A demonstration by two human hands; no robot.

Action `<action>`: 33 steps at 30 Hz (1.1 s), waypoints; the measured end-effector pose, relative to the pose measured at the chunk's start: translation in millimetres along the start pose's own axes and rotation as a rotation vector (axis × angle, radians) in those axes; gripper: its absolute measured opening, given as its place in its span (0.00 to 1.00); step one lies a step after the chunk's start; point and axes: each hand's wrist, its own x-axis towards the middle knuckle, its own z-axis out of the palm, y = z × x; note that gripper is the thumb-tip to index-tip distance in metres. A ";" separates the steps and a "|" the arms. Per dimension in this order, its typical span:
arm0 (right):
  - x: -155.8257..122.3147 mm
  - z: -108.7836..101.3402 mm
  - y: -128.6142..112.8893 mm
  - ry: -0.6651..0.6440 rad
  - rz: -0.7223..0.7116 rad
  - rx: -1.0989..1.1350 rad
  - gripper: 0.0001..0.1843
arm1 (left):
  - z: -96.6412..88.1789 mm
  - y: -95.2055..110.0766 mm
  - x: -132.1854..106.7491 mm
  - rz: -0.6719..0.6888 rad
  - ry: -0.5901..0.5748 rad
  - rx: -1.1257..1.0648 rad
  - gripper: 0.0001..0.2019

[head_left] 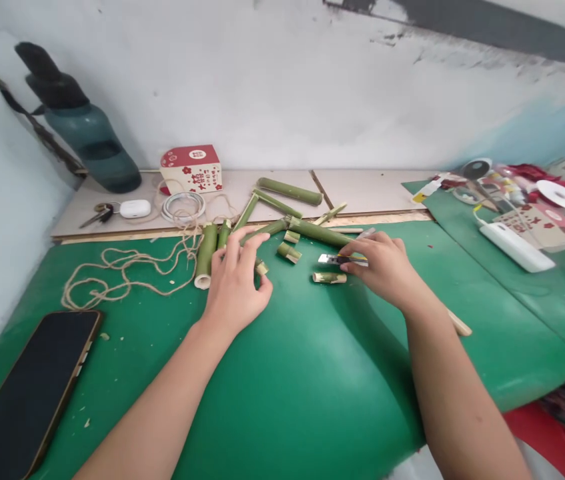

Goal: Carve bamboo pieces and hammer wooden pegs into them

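Near edge, my left: a dark phone [27, 393] lies face up on the green mat [312, 400], with pale shavings scattered beside it.

Both forearms reach forward over the mat. A wooden stick [460, 326] pokes out from under the right forearm.

Left hand [235, 283]: palm down, fingers spread and slack, nothing gripped. The fingertips rest on a thin bamboo stalk [267, 230]. A small cut bamboo piece [261, 267] sits just beside the thumb; I cannot tell whether they touch.

Right hand [385, 267]: fingers pinched on a cutter [335, 259], its metal end pointing left and low over the mat. A short bamboo section [329, 277] lies on the mat just in front of the cutter, close to the fingertips.

Between the hands: two short bamboo offcuts [289, 252]. Left of the left hand, a thick bamboo stub [206, 257] sits beside loose twine [127, 270].

Beyond the hands: a long bamboo stalk [319, 233] runs across the mat's far edge. Another stalk [289, 191] lies on the pale board [362, 190] behind.

On the board: keys [99, 215], a white earbud case [135, 209], a coiled white cable [183, 207], a red and white box [192, 169].

Far left against the wall: a dark water bottle [79, 127]. Far right: a white power bank [516, 247] among craft clutter.
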 end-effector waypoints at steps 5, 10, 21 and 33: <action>-3.2 -4.2 -23.9 0.294 0.045 0.131 0.09 | 0.2 2.6 -1.0 0.072 0.170 -0.096 0.34; -15.7 3.0 -62.7 0.745 0.016 0.337 0.12 | 2.4 7.9 -3.9 0.096 0.249 -0.244 0.33; -23.5 14.6 -83.4 0.558 -0.118 0.741 0.12 | 4.2 18.3 -8.0 0.172 0.406 -0.361 0.35; -18.9 24.2 -84.4 0.345 -0.105 0.673 0.11 | 10.6 19.7 0.4 -0.540 0.439 -0.999 0.27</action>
